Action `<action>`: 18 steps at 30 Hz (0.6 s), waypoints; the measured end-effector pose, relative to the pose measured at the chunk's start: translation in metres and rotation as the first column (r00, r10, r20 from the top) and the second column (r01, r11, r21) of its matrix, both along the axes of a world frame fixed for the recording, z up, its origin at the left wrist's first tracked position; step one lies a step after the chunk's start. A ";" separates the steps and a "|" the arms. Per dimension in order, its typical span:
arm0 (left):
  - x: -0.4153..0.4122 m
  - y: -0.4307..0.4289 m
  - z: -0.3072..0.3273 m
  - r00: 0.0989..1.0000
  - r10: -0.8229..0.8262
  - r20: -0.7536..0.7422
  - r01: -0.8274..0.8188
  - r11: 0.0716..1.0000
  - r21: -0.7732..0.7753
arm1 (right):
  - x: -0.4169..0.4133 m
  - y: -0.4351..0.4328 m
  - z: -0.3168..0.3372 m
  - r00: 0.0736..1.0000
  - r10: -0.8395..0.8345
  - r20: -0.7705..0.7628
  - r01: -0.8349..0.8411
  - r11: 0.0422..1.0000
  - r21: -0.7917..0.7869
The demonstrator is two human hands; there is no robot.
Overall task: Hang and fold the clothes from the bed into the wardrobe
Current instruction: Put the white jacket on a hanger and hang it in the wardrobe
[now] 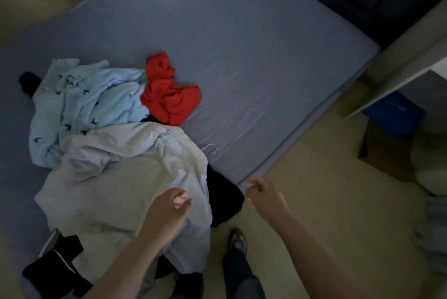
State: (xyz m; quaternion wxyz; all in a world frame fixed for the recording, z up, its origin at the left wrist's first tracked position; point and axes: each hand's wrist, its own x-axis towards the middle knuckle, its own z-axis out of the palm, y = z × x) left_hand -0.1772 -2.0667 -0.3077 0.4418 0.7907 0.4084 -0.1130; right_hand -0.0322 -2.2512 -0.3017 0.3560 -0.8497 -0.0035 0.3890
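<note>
While left hand overhangs clothes, right hand hovers.

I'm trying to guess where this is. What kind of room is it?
Most likely a bedroom: a big bed with a grey sheet, a heap of clothes on it, such as a red garment and a pale blue bird-print top, and what looks like a wardrobe on the right.

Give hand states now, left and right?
Left hand: open, loosely curled, holding nothing, over the pale garment.
Right hand: open, loosely curled, holding nothing.
</note>
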 end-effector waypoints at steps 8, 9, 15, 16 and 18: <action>0.034 -0.007 -0.110 0.990 0.033 -0.139 -0.028 0.999 0.034 | 0.028 0.012 -0.094 0.999 0.034 -0.007 -0.034 0.999 0.014; 0.038 -0.007 -0.129 0.986 0.028 -0.165 -0.020 0.999 0.050 | 0.029 0.014 -0.111 1.000 0.020 -0.020 -0.020 1.000 0.021; 0.054 -0.004 -0.216 0.969 0.135 -0.207 -0.109 0.985 0.134 | 0.026 0.014 -0.184 0.996 0.027 -0.088 -0.022 0.998 0.057; 0.056 -0.004 -0.228 0.963 0.165 -0.213 -0.132 0.978 0.161 | 0.025 0.015 -0.193 0.994 0.018 -0.104 -0.012 0.998 0.064; 0.059 -0.003 -0.249 0.951 0.172 -0.257 -0.108 0.963 0.246 | 0.023 0.015 -0.209 0.993 0.000 -0.119 0.008 0.998 0.066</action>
